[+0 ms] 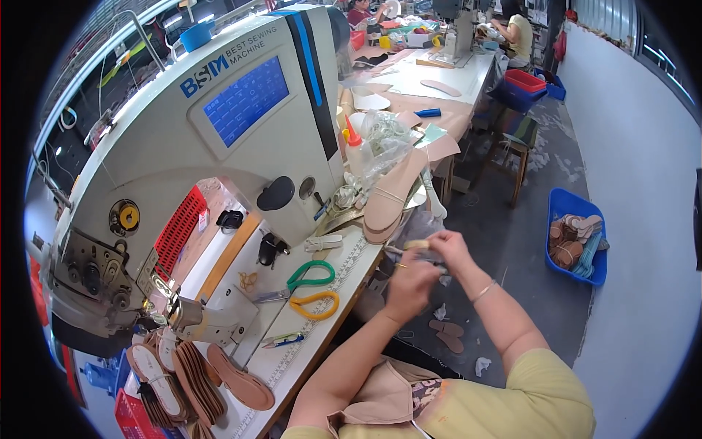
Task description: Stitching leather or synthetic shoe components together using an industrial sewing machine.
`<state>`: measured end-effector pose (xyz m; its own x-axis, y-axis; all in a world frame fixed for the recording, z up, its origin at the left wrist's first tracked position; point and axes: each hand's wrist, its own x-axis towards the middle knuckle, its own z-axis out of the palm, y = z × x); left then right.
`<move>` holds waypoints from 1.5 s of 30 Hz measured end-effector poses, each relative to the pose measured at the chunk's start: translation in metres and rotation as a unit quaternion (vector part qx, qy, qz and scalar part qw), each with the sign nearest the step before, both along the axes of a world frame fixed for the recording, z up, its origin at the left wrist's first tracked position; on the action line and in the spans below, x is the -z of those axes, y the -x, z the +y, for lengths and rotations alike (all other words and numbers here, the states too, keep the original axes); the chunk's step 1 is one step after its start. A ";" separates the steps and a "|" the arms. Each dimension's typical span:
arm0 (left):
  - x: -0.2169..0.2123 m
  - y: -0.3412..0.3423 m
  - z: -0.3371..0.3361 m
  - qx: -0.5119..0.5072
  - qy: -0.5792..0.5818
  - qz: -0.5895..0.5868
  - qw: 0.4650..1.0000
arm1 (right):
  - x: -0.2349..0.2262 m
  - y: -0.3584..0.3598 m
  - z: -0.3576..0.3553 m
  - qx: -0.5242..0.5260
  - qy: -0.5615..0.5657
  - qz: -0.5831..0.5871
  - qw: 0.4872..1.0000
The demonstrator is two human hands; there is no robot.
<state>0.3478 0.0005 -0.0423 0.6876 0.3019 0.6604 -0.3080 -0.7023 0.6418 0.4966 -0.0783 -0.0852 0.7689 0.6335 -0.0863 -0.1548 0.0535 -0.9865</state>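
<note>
Your forearms enter from the lower edge and meet just off the front edge of the sewing table (pixel 344 293). Your left hand (pixel 411 284) is closed around a small item that its fingers hide; what it is cannot be determined. Your right hand (pixel 446 249) pinches a small pale piece (pixel 417 244) between thumb and fingertips, just above the left hand and beyond the table edge. The piece's long axis runs roughly left to right, its free end toward the table. On the table, the green-handled scissors (pixel 307 278) and the yellow-handled scissors (pixel 316 305) lie near the front edge, blades directed away from your hands. Tan sole pieces (pixel 238 380) are stacked at the table's near left end.
</note>
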 end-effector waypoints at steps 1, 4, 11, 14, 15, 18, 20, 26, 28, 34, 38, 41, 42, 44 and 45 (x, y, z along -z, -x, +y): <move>-0.004 0.005 -0.006 0.052 -0.066 -0.017 0.996 | -0.002 0.001 0.000 0.032 0.030 0.034 0.998; -0.016 0.016 -0.002 0.077 0.070 0.000 0.995 | -0.013 0.018 0.000 0.087 0.095 -0.298 0.946; -0.021 0.067 0.038 0.037 0.590 -0.037 0.806 | -0.064 0.122 0.029 -0.110 -0.140 0.062 0.982; -0.021 0.097 0.038 -0.023 0.569 -0.100 0.816 | -0.070 0.171 0.058 -0.105 -0.250 0.031 0.962; -0.022 0.106 0.039 -0.044 0.559 -0.119 0.820 | -0.070 0.183 0.066 -0.092 -0.299 0.027 0.949; -0.028 0.132 0.043 -0.103 0.563 -0.163 0.803 | -0.068 0.209 0.090 -0.141 -0.292 0.024 0.946; -0.032 0.148 0.045 -0.126 0.558 -0.198 0.796 | -0.068 0.226 0.103 -0.172 -0.291 0.023 0.941; -0.035 0.183 0.056 -0.189 0.503 -0.259 0.802 | -0.077 0.266 0.120 -0.219 -0.298 0.193 0.909; -0.033 0.191 0.062 -0.225 0.441 -0.254 0.831 | -0.083 0.273 0.121 -0.217 -0.313 0.207 0.901; -0.035 0.207 0.071 -0.254 0.361 -0.259 0.859 | -0.092 0.286 0.125 -0.239 -0.291 0.275 0.884; -0.040 0.217 0.073 -0.231 0.405 -0.249 0.849 | -0.090 0.292 0.129 -0.251 -0.286 0.277 0.882; -0.041 0.224 0.075 -0.232 0.419 -0.244 0.843 | -0.086 0.296 0.133 -0.266 -0.278 0.268 0.883; -0.040 0.226 0.076 -0.233 0.426 -0.241 0.840 | -0.086 0.297 0.134 -0.272 -0.274 0.262 0.884; -0.039 0.230 0.077 -0.236 0.422 -0.240 0.842 | -0.084 0.299 0.137 -0.281 -0.269 0.254 0.885; -0.038 0.232 0.078 -0.236 0.418 -0.237 0.845 | -0.084 0.299 0.138 -0.282 -0.268 0.255 0.885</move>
<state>0.1156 0.0786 -0.0041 0.0787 0.9656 0.2479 -0.4811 -0.1810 0.8578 0.1972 0.0596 -0.0010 0.2647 0.9593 0.0983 -0.7239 0.2651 -0.6369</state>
